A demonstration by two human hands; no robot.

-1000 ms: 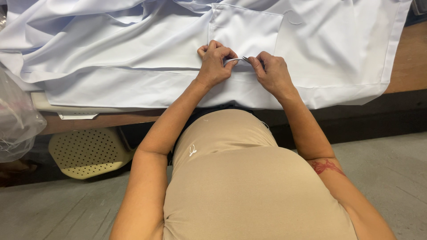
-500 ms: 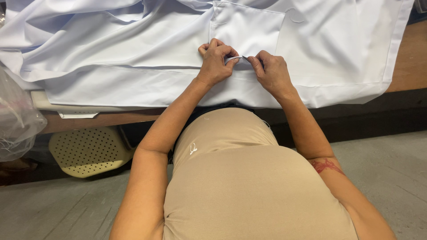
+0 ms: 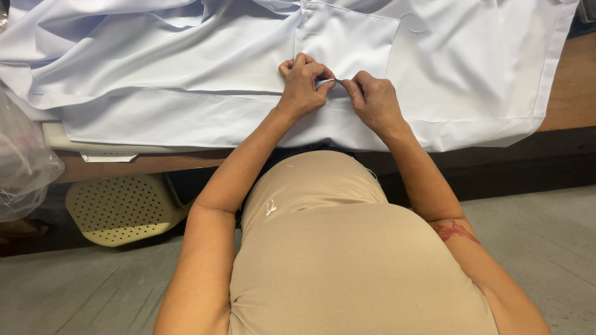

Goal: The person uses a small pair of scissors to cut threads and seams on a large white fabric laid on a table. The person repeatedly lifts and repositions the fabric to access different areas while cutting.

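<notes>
Little has moved since the earlier frames: both hands are kept at the same spot on the cloth, only the pinch looks slightly tightened and the view is a touch closer. From left to right: a clear plastic bag is seen at the far left edge, a pale yellow perforated stool is tucked under the wooden table, and a white garment, likely a lab coat or work shirt, is spread across the tabletop with its patch pocket lying just above the hands. The left hand is closed, thumb and forefinger pinched on a small fold of the fabric just below the pocket. The right hand is closed as well, fingertips pinched on the same spot, nearly touching the left hand; something thin, maybe a loose thread or a small tool, is held between them, too small to tell. The step in hand is judged to be picking or pulling a stray thread at the seam below the pocket, mid-way. For the next move a steady hold by the left hand on the cloth would be called for, with a short, controlled pull by the right hand so that the seam is not puckered.
</notes>
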